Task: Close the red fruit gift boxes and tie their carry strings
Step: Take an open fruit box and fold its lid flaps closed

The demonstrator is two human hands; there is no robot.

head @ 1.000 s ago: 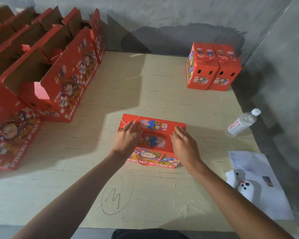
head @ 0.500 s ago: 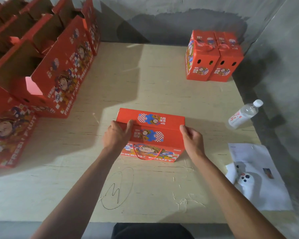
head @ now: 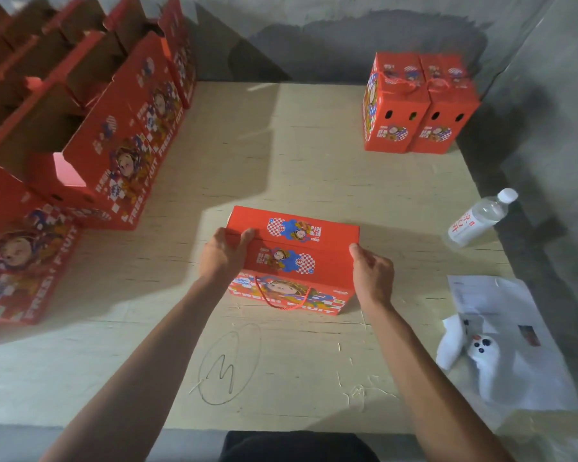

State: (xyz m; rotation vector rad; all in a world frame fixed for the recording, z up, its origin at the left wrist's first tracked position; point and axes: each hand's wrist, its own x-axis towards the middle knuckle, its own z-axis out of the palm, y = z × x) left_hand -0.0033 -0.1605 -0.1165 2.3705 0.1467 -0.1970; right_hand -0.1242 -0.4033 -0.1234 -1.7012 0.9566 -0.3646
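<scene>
A red fruit gift box (head: 294, 251) stands in the middle of the table with both top flaps folded down. Its red carry string (head: 281, 296) hangs loose as a loop over the near side. My left hand (head: 222, 255) grips the box's left end, thumb on top of the flap. My right hand (head: 372, 273) holds the right end, fingertips at the top corner. Two closed boxes (head: 417, 105) with tied strings stand at the far right.
Several open red boxes (head: 107, 135) line the left side of the table. A water bottle (head: 479, 218) lies at the right edge. Papers (head: 501, 325) and a white phone (head: 484, 351) sit near right. A pencilled circle (head: 229, 365) marks the table front.
Both hands slid from pressing on the top flaps out to the box's two ends. The flaps now lie flat and shut.
</scene>
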